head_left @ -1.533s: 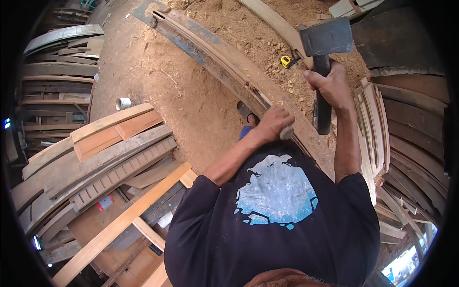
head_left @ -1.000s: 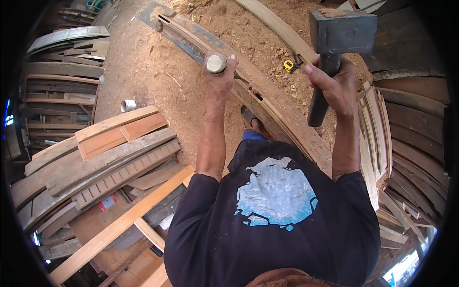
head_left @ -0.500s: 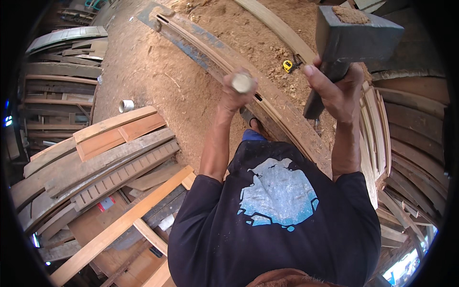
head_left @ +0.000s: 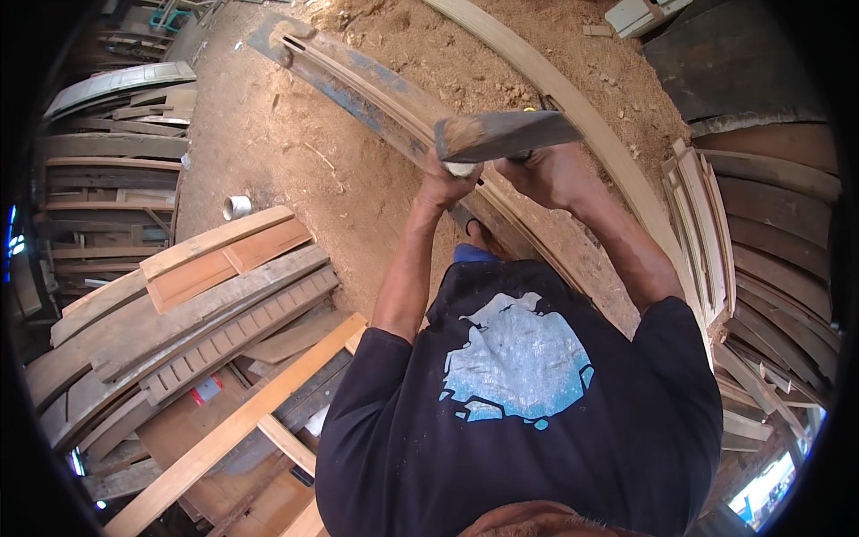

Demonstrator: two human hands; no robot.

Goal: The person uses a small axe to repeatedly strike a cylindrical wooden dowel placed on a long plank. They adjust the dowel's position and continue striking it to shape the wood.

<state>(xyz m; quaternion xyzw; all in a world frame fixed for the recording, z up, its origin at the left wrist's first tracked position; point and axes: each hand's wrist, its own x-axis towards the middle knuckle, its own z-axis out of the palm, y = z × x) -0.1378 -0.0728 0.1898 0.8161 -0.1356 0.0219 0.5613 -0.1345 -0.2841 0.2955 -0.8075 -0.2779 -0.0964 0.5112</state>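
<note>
My left hand is closed around an upright chisel, whose round pale handle end shows; its blade is hidden. Wrapped round the handle of a heavy dark mallet, my right hand is partly covered by the mallet's head. That head lies over the chisel's end, at or almost on it. Beneath both hands runs a long, narrow grooved wooden piece with a slot near its far end. It rests on a wider board with bluish patches.
A long pale plank lies to the right, over sawdust-covered ground. Timber stacks stand at the left, and more boards at the right. A white cylinder lies left. My sandalled foot is beside the workpiece.
My right hand has swung the mallet down and left, from raised at the right to over the chisel. My left hand stays in nearly the same place, holding the chisel.
</note>
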